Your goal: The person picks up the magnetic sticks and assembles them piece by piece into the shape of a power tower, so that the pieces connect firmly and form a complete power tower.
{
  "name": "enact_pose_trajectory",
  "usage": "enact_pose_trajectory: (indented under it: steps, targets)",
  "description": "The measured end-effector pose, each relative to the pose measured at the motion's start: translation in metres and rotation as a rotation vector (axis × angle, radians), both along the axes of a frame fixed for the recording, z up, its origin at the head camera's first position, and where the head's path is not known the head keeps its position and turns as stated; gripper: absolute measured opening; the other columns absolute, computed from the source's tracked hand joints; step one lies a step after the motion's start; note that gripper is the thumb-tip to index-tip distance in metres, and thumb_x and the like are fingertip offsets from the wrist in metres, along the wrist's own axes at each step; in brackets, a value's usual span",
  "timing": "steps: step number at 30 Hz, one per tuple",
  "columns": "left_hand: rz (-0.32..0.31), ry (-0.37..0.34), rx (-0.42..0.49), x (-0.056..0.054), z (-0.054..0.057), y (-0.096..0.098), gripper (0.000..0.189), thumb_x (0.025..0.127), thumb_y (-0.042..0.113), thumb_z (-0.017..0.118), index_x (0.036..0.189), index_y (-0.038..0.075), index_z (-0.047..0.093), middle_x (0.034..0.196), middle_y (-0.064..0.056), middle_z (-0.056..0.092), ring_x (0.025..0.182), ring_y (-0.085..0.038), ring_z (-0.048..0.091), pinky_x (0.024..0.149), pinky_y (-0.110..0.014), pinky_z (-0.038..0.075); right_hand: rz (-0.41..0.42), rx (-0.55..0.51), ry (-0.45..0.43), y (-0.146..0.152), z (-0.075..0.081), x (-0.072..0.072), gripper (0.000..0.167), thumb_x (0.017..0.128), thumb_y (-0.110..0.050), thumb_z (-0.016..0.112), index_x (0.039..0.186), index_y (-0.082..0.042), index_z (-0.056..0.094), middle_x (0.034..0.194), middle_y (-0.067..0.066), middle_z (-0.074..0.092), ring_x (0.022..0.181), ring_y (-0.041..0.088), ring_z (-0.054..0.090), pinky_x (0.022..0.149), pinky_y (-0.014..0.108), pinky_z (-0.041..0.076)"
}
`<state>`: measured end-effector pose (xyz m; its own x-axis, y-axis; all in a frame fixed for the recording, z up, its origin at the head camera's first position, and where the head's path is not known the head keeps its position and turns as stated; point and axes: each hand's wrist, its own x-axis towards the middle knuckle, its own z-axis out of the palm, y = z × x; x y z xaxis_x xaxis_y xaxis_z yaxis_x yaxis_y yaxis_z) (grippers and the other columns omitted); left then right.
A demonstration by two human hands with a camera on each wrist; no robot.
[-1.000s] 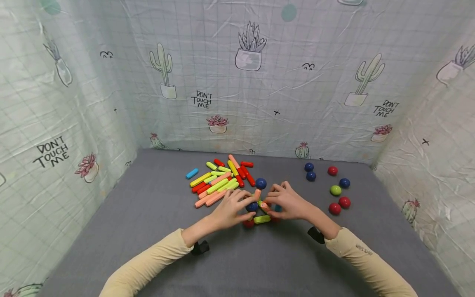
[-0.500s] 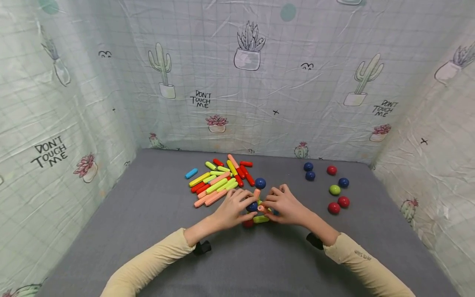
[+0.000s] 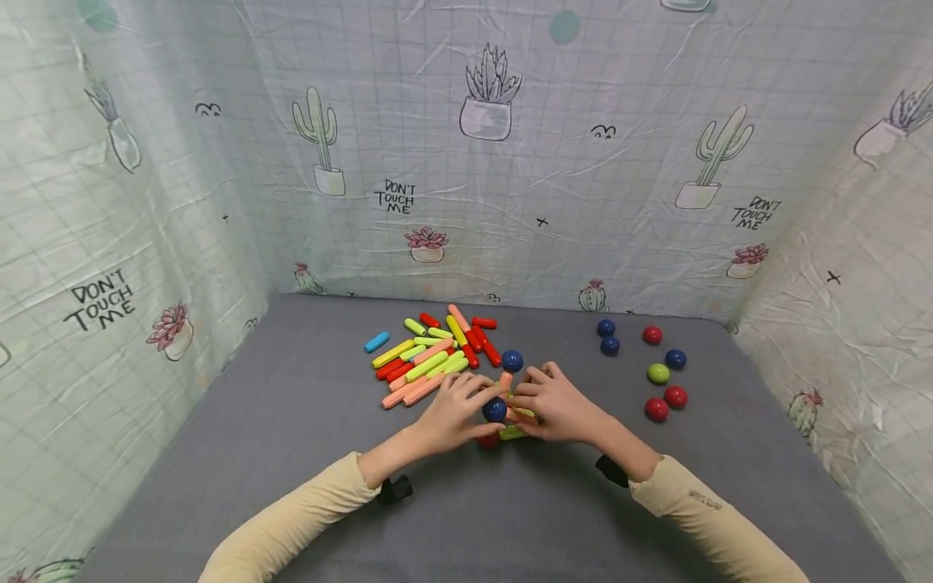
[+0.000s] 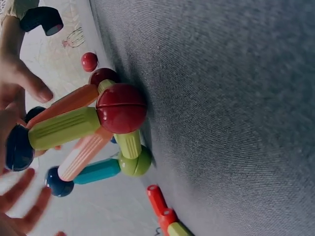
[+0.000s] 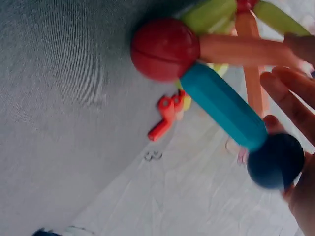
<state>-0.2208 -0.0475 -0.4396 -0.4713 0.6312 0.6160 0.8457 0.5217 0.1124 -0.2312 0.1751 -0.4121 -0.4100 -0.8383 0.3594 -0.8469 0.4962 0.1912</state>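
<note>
- a person works with both bare hands on a ball-and-rod frame, which sits front and centre on a grey cloth-covered table.
- the left hand pinches a blue ball at the frame's left side, thumb and forefinger bent around it with little gap.
- the right hand curls its fingers about the opposite side, around another blue ball; its exact contact with the neighbouring orange rod is partly hidden.
- the frame stands upright on its lower balls, no single long axis standing out; a lime rod climbs from the near red ball to the pinched blue one.
- a teal rod slants up from a green ball to a blue ball on the far side.
- loose rods lie heaped behind the left hand, pointing several ways; seven loose balls, blue, red and green, are scattered to the right.
- pale grid-printed curtains with potted cacti and "don't touch me" lettering enclose the table at back and sides; beige sleeves reach in from the near edge.
</note>
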Motion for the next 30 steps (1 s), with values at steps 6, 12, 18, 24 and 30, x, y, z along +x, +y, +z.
enact_pose_trajectory:
  steps: [6,12,18,24,30]
  targets:
    - [0.138,-0.24,-0.154,-0.002,-0.011,-0.006,0.063,0.062,0.053,0.073,0.106,0.011,0.058,0.084,0.001,0.06,0.081,-0.013,0.048,0.078,-0.044,0.035,-0.032,-0.194,-0.174,0.028,0.008,-0.002,0.038,0.075,-0.025,0.067,0.113,-0.022,0.059,0.113,0.0,0.057,0.103,0.018,0.047,0.084,0.042,0.035]
    - [0.156,-0.35,-0.272,-0.008,-0.024,-0.002,0.032,0.068,0.05,0.07,0.081,0.021,0.065,0.073,0.007,0.059,0.07,-0.009,0.046,0.067,-0.034,0.028,-0.07,-0.253,-0.346,0.045,0.003,-0.002,0.044,0.078,-0.013,0.065,0.12,-0.018,0.053,0.113,0.001,0.056,0.099,0.014,0.053,0.08,0.038,0.045]
    - [0.114,-0.454,-0.358,-0.027,-0.013,-0.005,0.028,0.071,0.042,0.07,0.088,0.02,0.068,0.085,0.003,0.062,0.078,-0.015,0.049,0.075,-0.047,0.037,-0.047,-0.293,-0.438,0.045,0.001,0.006,0.047,0.076,-0.008,0.066,0.12,-0.016,0.052,0.111,-0.002,0.057,0.094,0.007,0.054,0.076,0.031,0.049]
    - [0.049,-0.477,-0.473,-0.062,-0.003,-0.014,0.024,0.07,0.036,0.072,0.088,0.02,0.067,0.098,0.001,0.059,0.091,-0.021,0.047,0.079,-0.047,0.036,0.009,-0.259,-0.444,0.035,0.005,0.019,0.047,0.075,-0.019,0.071,0.119,-0.016,0.054,0.109,-0.004,0.058,0.087,0.006,0.054,0.074,0.026,0.048]
    - [0.067,-0.254,-0.447,-0.082,-0.011,-0.018,0.035,0.074,0.04,0.068,0.101,0.018,0.066,0.093,-0.001,0.058,0.085,-0.019,0.046,0.074,-0.039,0.036,-0.018,-0.22,-0.465,0.026,0.007,0.023,0.052,0.077,-0.027,0.069,0.124,-0.017,0.05,0.115,-0.004,0.056,0.098,0.011,0.053,0.079,0.029,0.047]
